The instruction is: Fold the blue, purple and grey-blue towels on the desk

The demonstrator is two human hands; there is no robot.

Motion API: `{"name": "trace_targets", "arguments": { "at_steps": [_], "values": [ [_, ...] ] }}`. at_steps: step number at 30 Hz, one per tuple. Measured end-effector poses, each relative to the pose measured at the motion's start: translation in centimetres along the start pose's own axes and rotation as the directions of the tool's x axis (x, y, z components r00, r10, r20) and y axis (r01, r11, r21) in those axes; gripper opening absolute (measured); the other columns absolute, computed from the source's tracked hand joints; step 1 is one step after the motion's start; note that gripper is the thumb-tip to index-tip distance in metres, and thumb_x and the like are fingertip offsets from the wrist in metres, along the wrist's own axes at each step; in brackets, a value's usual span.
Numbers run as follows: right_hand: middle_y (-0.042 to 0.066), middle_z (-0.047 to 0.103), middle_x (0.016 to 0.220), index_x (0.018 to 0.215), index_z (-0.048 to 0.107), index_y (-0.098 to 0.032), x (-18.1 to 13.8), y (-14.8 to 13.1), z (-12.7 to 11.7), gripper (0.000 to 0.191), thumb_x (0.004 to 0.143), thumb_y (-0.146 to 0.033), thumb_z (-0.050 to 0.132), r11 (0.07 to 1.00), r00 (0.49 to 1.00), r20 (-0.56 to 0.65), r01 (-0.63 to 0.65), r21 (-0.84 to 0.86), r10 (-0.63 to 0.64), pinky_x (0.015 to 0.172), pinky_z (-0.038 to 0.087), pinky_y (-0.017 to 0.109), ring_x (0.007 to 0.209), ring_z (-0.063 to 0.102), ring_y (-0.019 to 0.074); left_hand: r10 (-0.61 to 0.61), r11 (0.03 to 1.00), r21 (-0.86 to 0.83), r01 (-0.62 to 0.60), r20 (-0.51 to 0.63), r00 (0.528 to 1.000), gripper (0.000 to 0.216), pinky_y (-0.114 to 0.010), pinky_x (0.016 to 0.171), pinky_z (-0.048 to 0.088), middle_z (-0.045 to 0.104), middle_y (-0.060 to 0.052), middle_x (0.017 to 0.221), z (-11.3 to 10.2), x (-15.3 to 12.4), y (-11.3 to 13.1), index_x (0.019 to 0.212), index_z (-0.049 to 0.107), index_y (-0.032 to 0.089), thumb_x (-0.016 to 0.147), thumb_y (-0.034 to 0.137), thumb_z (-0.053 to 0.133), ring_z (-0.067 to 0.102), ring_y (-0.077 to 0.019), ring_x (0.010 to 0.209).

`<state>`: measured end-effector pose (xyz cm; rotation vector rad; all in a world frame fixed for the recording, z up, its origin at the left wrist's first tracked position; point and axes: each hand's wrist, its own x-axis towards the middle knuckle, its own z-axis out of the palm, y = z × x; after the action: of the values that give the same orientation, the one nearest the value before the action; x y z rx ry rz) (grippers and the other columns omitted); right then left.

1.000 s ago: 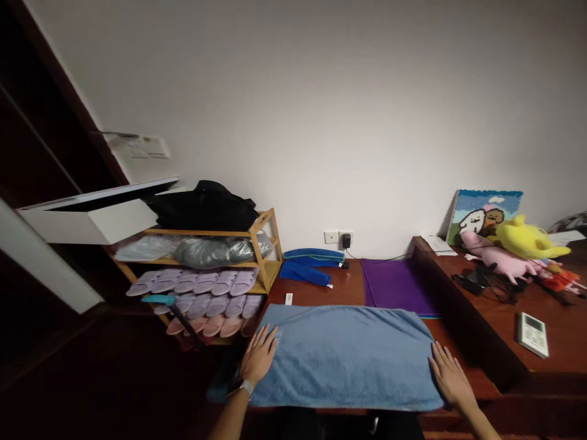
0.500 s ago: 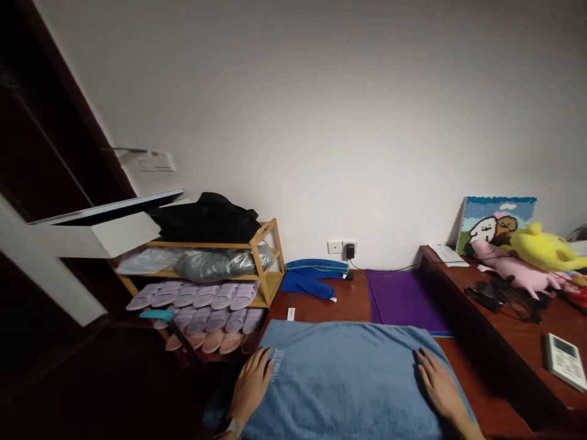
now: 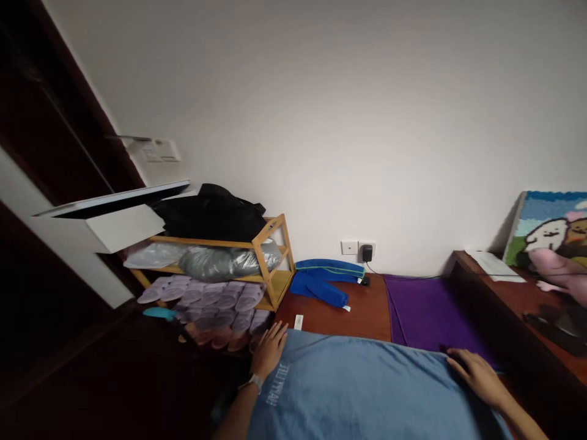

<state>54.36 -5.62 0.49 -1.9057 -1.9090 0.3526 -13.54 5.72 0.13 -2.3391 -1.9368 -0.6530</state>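
Observation:
A large blue towel (image 3: 367, 385) with pale lettering near its left side lies spread over the brown wooden surface, its near part cut off by the frame. My left hand (image 3: 269, 351), with a watch on the wrist, rests at the towel's far left corner, fingers stretched out. At the far right corner lies my right hand (image 3: 479, 374), its fingers extended and slightly bent over the edge. Beyond the towel is a folded blue cloth (image 3: 323, 284) with green stitching. A folded purple cloth (image 3: 426, 311) lies past the towel's right part.
Left of the surface stands a wooden rack (image 3: 275, 269) with slippers (image 3: 220, 296), plastic-wrapped bundles and a black bag (image 3: 213, 214). A raised ledge (image 3: 504, 293) on the right carries a pink plush toy (image 3: 562, 272) and a picture (image 3: 545, 226). A plug (image 3: 367, 252) sits in the wall socket.
Both hands have slid away from me to the towel's far corners, the right one also moving outward. The view has shifted, leaving the yellow plush and the calculator-like device out of frame.

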Motion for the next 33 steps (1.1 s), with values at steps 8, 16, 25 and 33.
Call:
{"name": "trace_targets", "arguments": {
  "at_steps": [8,16,25,33],
  "values": [
    [0.006,0.076,0.091,0.1,0.061,-0.03,1.0,-0.9,-1.1,0.044,0.094,-0.066,0.036,0.978,0.991,0.104,-0.098,0.183,0.08,0.078,0.055,0.035,0.08,0.072,0.0245,-0.053,0.999,0.006,0.054,-0.042,0.998,0.031,-0.039,0.092,0.051,0.073,-0.006,0.099,-1.2,1.6,-0.3,0.093,0.071,0.024,0.101,0.036,0.044,0.067,-0.0242,0.098],
    [0.009,0.073,0.103,0.102,0.063,-0.028,3.1,-1.0,-0.3,0.048,0.09,-0.066,0.036,0.997,0.998,-0.01,-0.064,-0.045,0.064,0.088,0.051,0.045,0.094,0.068,0.03,-0.058,0.998,-0.022,0.057,-0.05,0.997,0.028,-0.04,0.09,0.05,0.07,-0.008,0.098,-0.8,2.6,0.1,0.091,0.064,0.024,0.102,0.035,0.04,0.064,-0.0259,0.099],
    [0.009,0.071,0.097,0.102,0.072,-0.032,2.1,2.1,1.6,0.056,0.082,-0.07,0.036,0.99,0.989,-0.042,-0.141,-0.024,0.14,0.097,0.051,0.048,0.1,0.067,0.0316,-0.004,0.994,-0.111,-0.003,-0.065,0.998,0.036,-0.042,0.107,0.05,0.07,-0.008,0.128,-1.4,1.1,-0.9,0.117,0.067,0.024,0.101,0.028,0.035,0.064,-0.0235,0.122],
    [0.016,0.069,0.107,0.1,0.069,-0.025,2.4,3.1,2.9,0.057,0.08,-0.063,0.031,0.925,0.943,-0.064,-0.333,-0.183,0.327,0.092,0.052,0.052,0.096,0.067,0.0343,0.047,0.999,-0.003,-0.047,0.027,0.999,0.046,-0.047,0.116,0.044,0.061,-0.009,0.148,-0.4,-0.5,-0.9,0.138,0.063,0.021,0.102,0.03,0.036,0.055,-0.0251,0.137]
  ]
}}
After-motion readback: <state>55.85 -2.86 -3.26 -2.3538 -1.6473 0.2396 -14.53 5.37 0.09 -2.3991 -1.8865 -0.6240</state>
